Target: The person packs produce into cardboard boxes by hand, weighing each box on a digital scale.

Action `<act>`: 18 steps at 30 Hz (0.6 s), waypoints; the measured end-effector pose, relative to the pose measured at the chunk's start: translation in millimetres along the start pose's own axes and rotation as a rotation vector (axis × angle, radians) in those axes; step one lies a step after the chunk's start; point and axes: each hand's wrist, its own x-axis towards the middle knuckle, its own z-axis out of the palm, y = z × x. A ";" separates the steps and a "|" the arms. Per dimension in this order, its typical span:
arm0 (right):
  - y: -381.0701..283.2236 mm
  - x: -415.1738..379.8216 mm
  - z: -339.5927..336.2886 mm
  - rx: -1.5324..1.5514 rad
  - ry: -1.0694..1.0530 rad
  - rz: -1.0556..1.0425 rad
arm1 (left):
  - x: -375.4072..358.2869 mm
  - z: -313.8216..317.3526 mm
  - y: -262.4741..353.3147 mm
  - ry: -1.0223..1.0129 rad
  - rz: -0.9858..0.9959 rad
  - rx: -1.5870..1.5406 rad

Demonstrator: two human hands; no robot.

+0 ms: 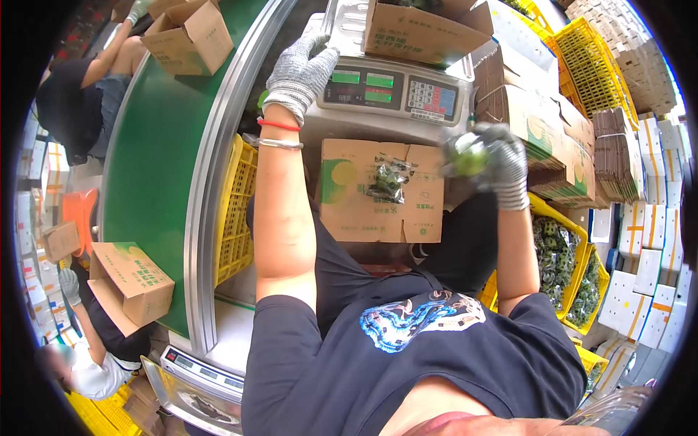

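My left hand (302,76), in a grey knit glove, rests with spread fingers at the left edge of the weighing scale (396,91). An open carton (429,40) with something green inside stands on the scale's plate. My right hand (504,163), gloved too, grips a clear bag of green fruit (467,158), blurred by motion. Between my arms, above my lap, lies a brown printed carton (345,211). A clear packet with green contents (391,179) sits on it.
A green conveyor belt (156,156) runs along the left, carrying open cartons (193,40). Two other people (73,102) work beyond it. Stacked flat cartons (542,131) and yellow crates (585,65) stand at right. More crates hold bagged green produce (552,261).
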 end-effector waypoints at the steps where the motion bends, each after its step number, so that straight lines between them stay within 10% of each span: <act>1: 3.4 -12.6 18.4 -0.136 -0.002 0.044 | 0.0 3.9 -2.2 -0.009 0.018 0.035; 4: 55.0 -52.3 62.5 0.056 0.364 0.533 | -16.0 14.6 30.7 -0.283 -0.023 0.291; 8: 69.1 -115.1 109.8 -0.978 -0.028 -0.091 | -69.3 75.3 49.6 -1.164 -0.063 0.768; 12: 100.9 -136.4 114.5 -1.243 -0.109 -0.198 | -130.0 152.2 9.8 -0.917 -0.161 0.805; 18: 88.5 -139.3 99.6 -1.035 -0.159 -0.143 | -89.9 144.9 7.5 -1.295 -0.041 0.748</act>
